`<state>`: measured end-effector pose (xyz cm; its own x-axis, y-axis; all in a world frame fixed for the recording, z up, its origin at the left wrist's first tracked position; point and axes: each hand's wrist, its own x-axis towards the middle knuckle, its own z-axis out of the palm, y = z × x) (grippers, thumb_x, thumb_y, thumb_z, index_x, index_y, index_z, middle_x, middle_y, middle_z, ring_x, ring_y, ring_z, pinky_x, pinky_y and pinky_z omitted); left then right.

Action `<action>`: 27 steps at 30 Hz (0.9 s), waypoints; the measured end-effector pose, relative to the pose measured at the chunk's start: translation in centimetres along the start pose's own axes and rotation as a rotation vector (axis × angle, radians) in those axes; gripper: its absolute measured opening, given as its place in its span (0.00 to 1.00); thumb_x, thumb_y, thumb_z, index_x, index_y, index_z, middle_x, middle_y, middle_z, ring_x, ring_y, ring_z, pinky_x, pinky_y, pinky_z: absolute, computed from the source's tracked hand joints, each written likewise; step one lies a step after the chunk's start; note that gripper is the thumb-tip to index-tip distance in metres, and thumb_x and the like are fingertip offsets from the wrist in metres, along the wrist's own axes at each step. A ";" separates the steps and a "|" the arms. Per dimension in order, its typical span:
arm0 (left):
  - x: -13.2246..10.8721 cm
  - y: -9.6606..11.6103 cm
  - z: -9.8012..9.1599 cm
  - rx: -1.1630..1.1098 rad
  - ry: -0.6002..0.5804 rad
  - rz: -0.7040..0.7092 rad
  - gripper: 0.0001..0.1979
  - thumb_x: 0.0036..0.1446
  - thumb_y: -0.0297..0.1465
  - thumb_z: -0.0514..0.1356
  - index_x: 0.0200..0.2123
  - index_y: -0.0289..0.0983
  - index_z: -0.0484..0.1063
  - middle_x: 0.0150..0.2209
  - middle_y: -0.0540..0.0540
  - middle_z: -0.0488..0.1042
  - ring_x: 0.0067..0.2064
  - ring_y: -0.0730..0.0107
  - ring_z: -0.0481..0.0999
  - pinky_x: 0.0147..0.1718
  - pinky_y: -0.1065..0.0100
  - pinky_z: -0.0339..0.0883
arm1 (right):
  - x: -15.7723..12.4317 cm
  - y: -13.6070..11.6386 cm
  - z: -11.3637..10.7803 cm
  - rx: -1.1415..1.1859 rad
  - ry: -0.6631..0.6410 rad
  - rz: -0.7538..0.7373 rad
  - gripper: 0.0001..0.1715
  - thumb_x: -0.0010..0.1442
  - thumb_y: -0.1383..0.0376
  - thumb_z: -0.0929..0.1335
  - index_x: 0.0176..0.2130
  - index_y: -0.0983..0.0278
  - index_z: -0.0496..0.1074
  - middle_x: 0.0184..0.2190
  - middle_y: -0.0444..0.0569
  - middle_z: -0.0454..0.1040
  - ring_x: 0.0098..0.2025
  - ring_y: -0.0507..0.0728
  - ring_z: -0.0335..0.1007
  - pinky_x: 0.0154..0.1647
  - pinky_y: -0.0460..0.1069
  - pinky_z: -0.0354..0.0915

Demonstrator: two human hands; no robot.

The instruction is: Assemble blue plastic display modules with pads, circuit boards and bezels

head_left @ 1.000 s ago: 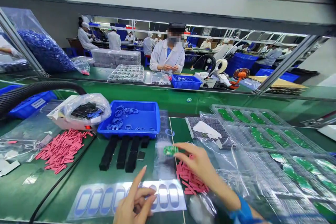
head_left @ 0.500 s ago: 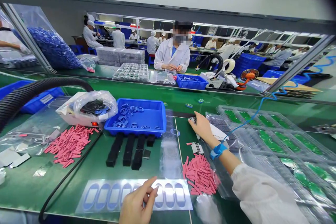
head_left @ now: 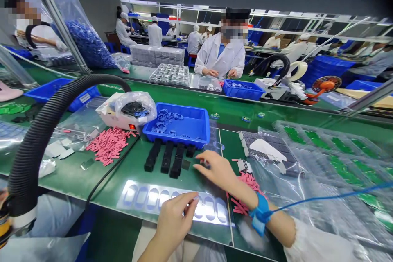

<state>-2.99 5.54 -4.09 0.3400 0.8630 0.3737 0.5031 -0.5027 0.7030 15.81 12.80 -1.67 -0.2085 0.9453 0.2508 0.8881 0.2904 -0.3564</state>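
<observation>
The left hand [head_left: 173,221] sits at the lower middle of the frame, its fingertips drawn together at the edge of a clear sheet of blue oval stickers [head_left: 175,204]. I cannot tell whether its grip holds anything. The right hand [head_left: 215,170] is open, palm down and fingers spread, just beside a small dark square piece [head_left: 186,164] and three black foam strips [head_left: 167,157]. A blue wrist strap [head_left: 259,213] with a blue cord [head_left: 319,198] circles the right wrist, which passes over a scattered pile of pink strips [head_left: 242,192].

Above the hands, on the green worktop [head_left: 123,180], a blue plastic tray [head_left: 196,125] holds blue plastic frames [head_left: 162,123]. To its left are a plastic bag [head_left: 135,104] on a white box [head_left: 112,118] and a second pile of pink strips [head_left: 107,145]. Dark foam sheets in a clear bag [head_left: 264,147] lie right of the hands, and clear blister trays of green circuit boards [head_left: 334,159] fill the right side. A black corrugated hose [head_left: 39,147] curves down the left. A co-worker in a white coat [head_left: 221,55] sits across the line at upper middle.
</observation>
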 end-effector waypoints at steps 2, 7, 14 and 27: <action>0.0 0.0 0.0 0.000 -0.004 -0.007 0.10 0.58 0.27 0.55 0.38 0.35 0.76 0.27 0.47 0.81 0.22 0.70 0.75 0.23 0.69 0.69 | 0.0 -2.3 0.9 0.021 -0.070 0.018 0.14 0.59 0.56 0.68 0.42 0.60 0.73 0.30 0.43 0.75 0.33 0.53 0.73 0.32 0.47 0.66; -0.2 -0.1 0.1 -0.018 -0.028 -0.023 0.10 0.57 0.25 0.55 0.38 0.37 0.76 0.31 0.47 0.82 0.23 0.69 0.76 0.23 0.69 0.68 | 0.6 -3.0 2.0 0.044 -0.177 0.114 0.17 0.61 0.55 0.66 0.42 0.66 0.70 0.31 0.45 0.73 0.31 0.52 0.70 0.34 0.50 0.68; -0.2 -0.1 0.0 -0.126 -0.089 -0.067 0.12 0.56 0.28 0.57 0.41 0.34 0.76 0.26 0.44 0.80 0.21 0.67 0.74 0.25 0.66 0.68 | -0.4 -2.2 1.4 0.170 -0.206 0.124 0.10 0.60 0.60 0.67 0.35 0.66 0.70 0.32 0.45 0.72 0.34 0.53 0.70 0.37 0.51 0.67; -0.4 3.3 -2.3 -1.110 -0.578 -0.478 0.34 0.50 0.56 0.54 0.40 0.30 0.78 0.35 0.34 0.82 0.37 0.56 0.82 0.34 0.63 0.75 | -8.4 -6.2 -8.4 0.711 -0.473 -0.087 0.15 0.66 0.63 0.58 0.37 0.59 0.72 0.54 0.48 0.65 0.56 0.55 0.62 0.56 0.51 0.61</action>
<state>-3.26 3.65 -0.48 0.7365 0.6575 -0.1590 -0.1477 0.3856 0.9108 15.50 1.84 5.98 -0.5531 0.8321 -0.0422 0.4264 0.2392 -0.8724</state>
